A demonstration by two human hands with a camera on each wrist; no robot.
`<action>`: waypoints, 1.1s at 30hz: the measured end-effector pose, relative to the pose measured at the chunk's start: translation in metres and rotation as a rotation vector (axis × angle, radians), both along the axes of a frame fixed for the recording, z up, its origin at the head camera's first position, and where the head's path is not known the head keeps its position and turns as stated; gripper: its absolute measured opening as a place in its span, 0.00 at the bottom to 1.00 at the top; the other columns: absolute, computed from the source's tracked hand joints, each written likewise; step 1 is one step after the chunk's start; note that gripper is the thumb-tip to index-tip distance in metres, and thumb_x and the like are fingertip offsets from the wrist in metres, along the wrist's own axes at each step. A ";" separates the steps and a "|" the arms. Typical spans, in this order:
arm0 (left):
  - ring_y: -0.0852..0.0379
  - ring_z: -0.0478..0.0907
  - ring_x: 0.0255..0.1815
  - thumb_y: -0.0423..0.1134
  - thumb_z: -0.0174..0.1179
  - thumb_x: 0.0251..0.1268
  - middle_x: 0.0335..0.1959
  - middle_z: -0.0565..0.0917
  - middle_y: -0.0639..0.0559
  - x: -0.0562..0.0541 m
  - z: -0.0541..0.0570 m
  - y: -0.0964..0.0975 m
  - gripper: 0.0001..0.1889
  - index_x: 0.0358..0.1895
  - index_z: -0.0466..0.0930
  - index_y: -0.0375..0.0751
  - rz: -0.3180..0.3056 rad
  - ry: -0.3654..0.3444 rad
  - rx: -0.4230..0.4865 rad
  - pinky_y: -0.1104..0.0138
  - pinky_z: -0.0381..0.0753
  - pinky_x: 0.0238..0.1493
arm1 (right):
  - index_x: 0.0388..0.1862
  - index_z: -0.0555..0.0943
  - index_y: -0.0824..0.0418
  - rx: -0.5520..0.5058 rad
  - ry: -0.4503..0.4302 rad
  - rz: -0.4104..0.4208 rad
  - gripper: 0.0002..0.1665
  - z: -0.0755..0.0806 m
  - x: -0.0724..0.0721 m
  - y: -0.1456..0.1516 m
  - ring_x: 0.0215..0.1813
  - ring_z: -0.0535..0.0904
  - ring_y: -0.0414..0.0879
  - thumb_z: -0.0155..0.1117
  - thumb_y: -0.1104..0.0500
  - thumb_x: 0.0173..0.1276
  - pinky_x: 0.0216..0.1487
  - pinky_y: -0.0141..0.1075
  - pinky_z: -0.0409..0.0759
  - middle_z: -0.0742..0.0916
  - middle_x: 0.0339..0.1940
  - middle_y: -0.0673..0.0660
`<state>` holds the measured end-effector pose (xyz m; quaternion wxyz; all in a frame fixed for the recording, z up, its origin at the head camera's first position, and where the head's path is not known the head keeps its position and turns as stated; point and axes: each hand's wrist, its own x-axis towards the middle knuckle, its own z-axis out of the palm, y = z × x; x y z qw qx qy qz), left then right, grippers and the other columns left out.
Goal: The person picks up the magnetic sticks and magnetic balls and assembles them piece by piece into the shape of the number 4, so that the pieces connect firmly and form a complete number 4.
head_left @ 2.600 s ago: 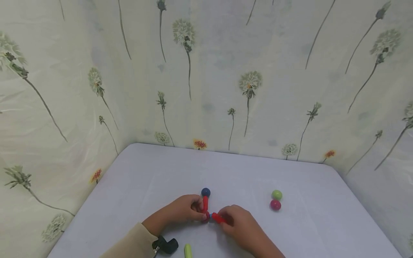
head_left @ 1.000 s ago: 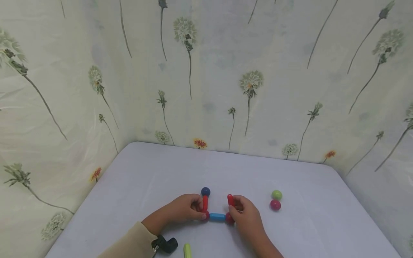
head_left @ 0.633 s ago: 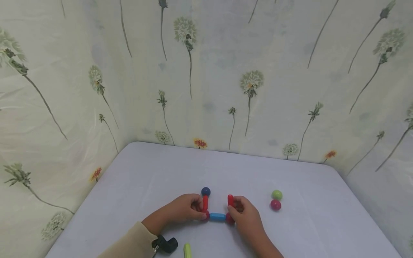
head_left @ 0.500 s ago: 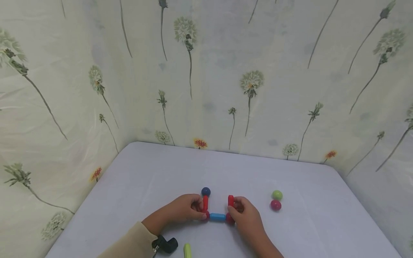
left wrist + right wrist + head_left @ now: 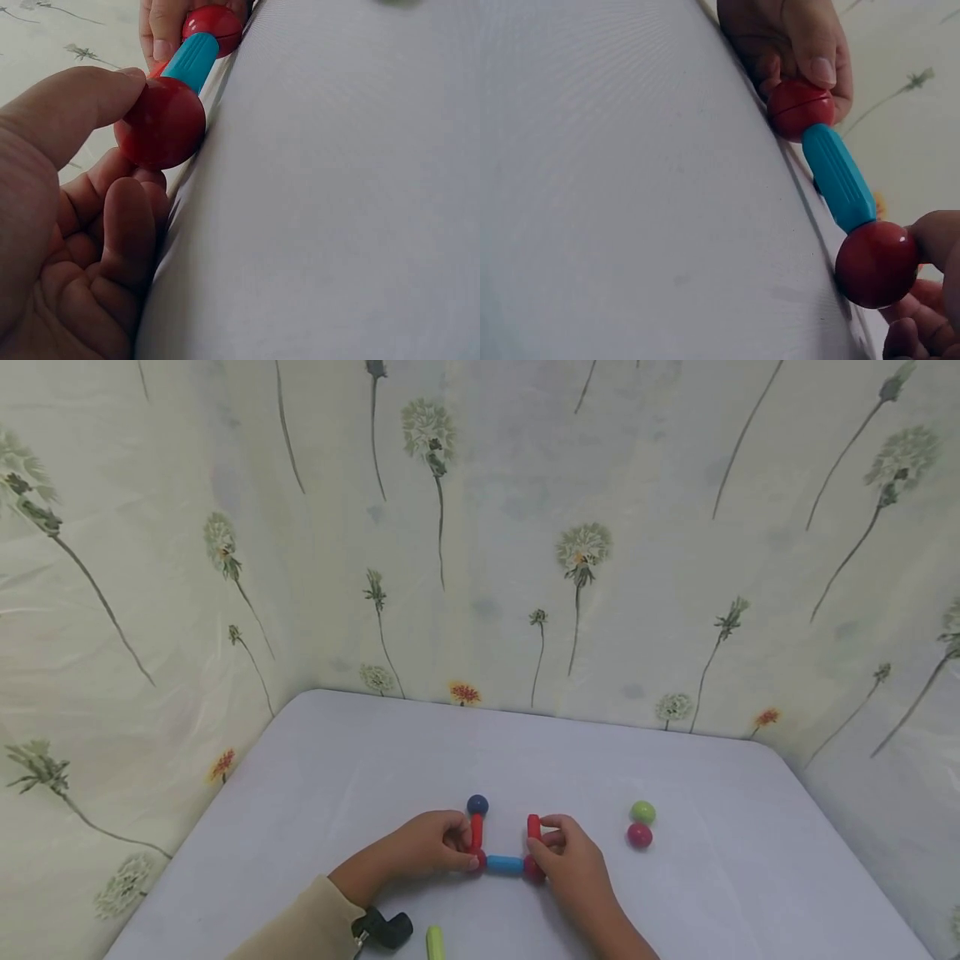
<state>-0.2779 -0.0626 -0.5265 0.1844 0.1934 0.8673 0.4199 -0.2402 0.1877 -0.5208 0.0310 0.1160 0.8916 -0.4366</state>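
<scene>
My left hand (image 5: 435, 845) pinches a red ball (image 5: 163, 124) between thumb and fingers. From that ball a red rod (image 5: 477, 831) runs away to a dark blue ball (image 5: 477, 805), and a light blue rod (image 5: 505, 865) runs right to a second red ball (image 5: 877, 264). My right hand (image 5: 576, 864) grips another red rod (image 5: 533, 827) that points away from this second ball. Its thumb lies close against the ball in the right wrist view. Together the joined pieces form a U shape low over the table. Fingers hide part of both red rods.
A green ball (image 5: 642, 812) and a red ball (image 5: 640, 836) lie to the right on the white table (image 5: 375, 752). A yellow-green rod (image 5: 435, 943) lies near the front edge, beside a black device (image 5: 390, 931) at the left wrist. Flowered cloth (image 5: 495, 527) stands behind.
My right hand has moved right and turned its red rod from slanting to pointing away. The light blue rod and second red ball, mostly hidden 2.6 seconds ago, now show. The left hand has stayed put.
</scene>
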 end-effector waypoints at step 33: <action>0.55 0.78 0.35 0.48 0.75 0.62 0.33 0.83 0.55 0.003 0.005 0.002 0.12 0.38 0.80 0.54 0.001 -0.015 -0.005 0.64 0.79 0.35 | 0.57 0.82 0.54 0.041 0.032 -0.060 0.18 0.004 0.004 0.011 0.36 0.80 0.47 0.62 0.47 0.76 0.36 0.37 0.82 0.85 0.38 0.52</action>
